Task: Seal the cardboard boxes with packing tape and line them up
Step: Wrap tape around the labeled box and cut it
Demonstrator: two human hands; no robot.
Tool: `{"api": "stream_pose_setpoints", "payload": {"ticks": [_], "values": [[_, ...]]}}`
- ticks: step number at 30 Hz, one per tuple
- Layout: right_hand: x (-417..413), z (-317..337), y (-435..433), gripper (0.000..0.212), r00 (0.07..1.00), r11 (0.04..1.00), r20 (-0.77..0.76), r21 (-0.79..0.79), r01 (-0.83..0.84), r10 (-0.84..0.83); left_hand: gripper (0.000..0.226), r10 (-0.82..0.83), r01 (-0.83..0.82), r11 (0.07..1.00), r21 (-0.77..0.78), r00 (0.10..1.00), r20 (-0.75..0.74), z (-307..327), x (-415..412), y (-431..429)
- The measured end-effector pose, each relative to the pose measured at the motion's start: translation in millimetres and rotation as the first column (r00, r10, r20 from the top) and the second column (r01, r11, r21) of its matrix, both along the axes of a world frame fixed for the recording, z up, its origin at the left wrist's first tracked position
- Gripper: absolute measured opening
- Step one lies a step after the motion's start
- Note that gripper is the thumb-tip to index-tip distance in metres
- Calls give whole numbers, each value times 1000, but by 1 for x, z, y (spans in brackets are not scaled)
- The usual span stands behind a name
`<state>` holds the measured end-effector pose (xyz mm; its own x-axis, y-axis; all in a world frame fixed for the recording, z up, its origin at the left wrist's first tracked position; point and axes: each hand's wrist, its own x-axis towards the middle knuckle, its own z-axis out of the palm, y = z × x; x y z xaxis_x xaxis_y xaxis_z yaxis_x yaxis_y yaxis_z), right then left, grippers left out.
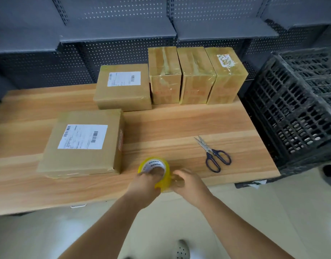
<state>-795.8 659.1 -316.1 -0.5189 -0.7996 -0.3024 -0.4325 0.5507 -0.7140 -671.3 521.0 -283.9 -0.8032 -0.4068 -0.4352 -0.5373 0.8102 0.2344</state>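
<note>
Holding the packing tape roll (167, 174) at lower centre of the frame, over the near edge of the table (179, 124), the left hand (144, 184) has its fingers hooked into the white core. The right hand (189, 184) pinches the roll's right side with curled fingers; whether a loose end is lifted is too blurred to tell. Just left of the roll, a large box (82, 143) with a shipping label lies flat on the table. A smaller labelled box (123, 88) sits further back, and just beside it three taped boxes (196, 75) stand in a row at upper centre. Scissors (215, 156) lie right of the roll. A black crate (295, 109) stands at the right edge, with grey perforated shelving (123, 34) behind.
</note>
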Motion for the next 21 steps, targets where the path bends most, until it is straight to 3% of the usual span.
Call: {"api": "stream_pose_setpoints", "payload": {"ticks": [4, 6, 11, 16, 21], "values": [[-11, 21, -17, 17, 994, 991, 67, -93, 94, -88, 11, 218, -170, 937, 304, 967, -131, 16, 12, -3], [-12, 38, -26, 5, 998, 989, 49, -140, 53, -46, 28, 320, -245, 898, 365, 934, -160, 23, 17, -5], [2, 72, -43, 8, 997, 987, 77, -158, 28, -16, 39, 415, -308, 868, 389, 881, -228, 40, 37, -10], [36, 84, -48, 37, 968, 979, 246, -180, 98, -52, 38, 400, -277, 871, 405, 879, -259, 53, 70, -15], [71, 95, -60, 17, 972, 968, 203, -191, 162, -122, 34, 377, -237, 876, 420, 879, -291, 62, 103, -21]]}}
